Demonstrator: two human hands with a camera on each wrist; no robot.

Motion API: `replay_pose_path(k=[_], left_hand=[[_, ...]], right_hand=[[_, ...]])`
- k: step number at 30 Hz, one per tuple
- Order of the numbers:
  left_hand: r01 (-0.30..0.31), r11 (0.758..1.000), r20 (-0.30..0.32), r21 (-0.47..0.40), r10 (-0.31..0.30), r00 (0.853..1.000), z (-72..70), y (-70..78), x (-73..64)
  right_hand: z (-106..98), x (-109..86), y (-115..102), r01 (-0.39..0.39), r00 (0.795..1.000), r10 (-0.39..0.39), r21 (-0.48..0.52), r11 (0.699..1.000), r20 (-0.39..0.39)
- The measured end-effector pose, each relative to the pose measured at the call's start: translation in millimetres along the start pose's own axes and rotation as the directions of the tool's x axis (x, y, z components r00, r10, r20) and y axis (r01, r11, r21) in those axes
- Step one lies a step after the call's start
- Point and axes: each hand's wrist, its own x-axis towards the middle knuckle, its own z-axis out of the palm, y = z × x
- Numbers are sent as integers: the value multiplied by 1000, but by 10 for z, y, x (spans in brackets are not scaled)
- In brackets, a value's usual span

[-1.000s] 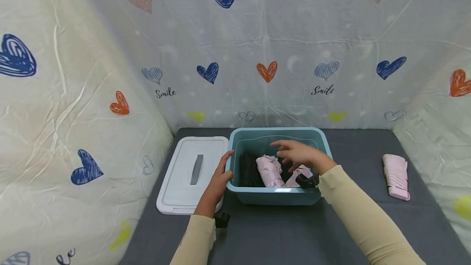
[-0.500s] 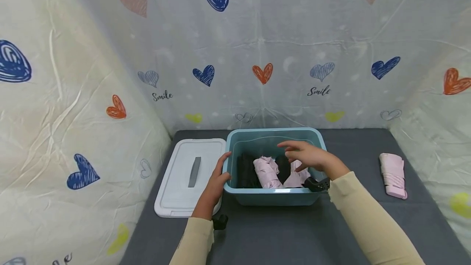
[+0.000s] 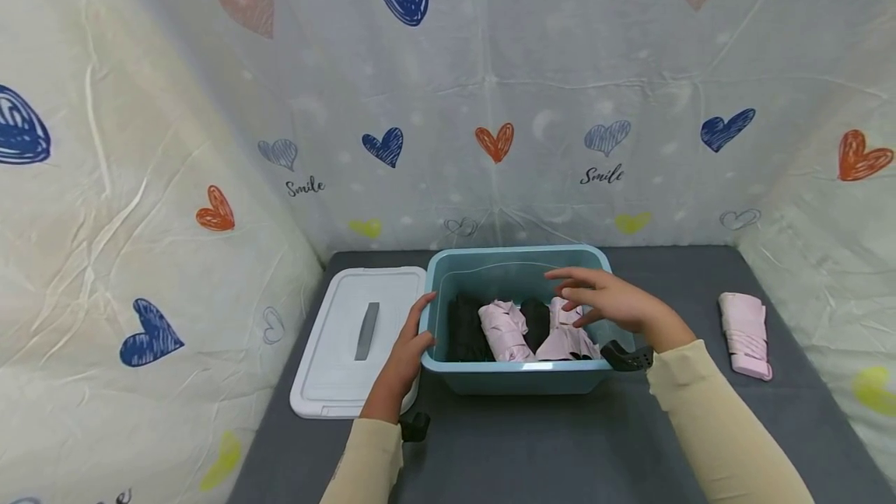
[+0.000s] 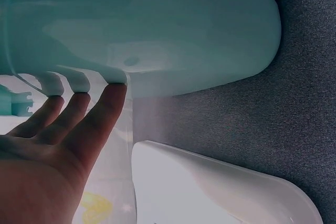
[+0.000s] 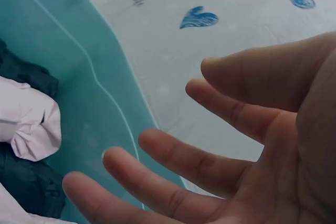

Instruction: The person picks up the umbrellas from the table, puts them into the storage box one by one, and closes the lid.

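The fingers (image 5: 194,166) of the right hand (image 3: 619,303) are released, parted and loosely bent above the right end of a blue-green plastic storage bin (image 3: 518,382). The left hand (image 3: 404,350) sets nearly straight fingertips against the outside of the bin's left end wall, its thumb near the rim, so it touches the bin rather than grasping it. Inside, in a row from left to right, lie a black cloth bundle (image 3: 467,331), a wrapped pink bundle (image 3: 505,330), a smaller-looking black bundle (image 3: 536,323) and a wrinkled pink bundle (image 3: 564,335), the last one just below and beside the right hand. The bin stands upright near the back of the dark grey tabletop (image 3: 532,449). Just beside its left end lies a white lid (image 3: 336,356), flat, with a grey handle (image 3: 367,331) along its middle. Well apart to the right, directly on the tabletop, is a flat folded pink bundle (image 3: 745,334). Beige sleeves (image 3: 731,418) cover both forearms, and a black device sits at each wrist. Behind the tabletop hangs a pale curtain (image 3: 434,76) printed with blue, orange, pink and yellow hearts and the word "Smile".
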Motion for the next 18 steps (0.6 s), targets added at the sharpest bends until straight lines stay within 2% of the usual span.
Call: replay_pose_path(k=[18], left_hand=[[-3, 1000, -11, 1, 3, 1000, 7, -34, 13]], right_hand=[[-236, -277, 204, 108, 992, -100, 100, 989, -80]])
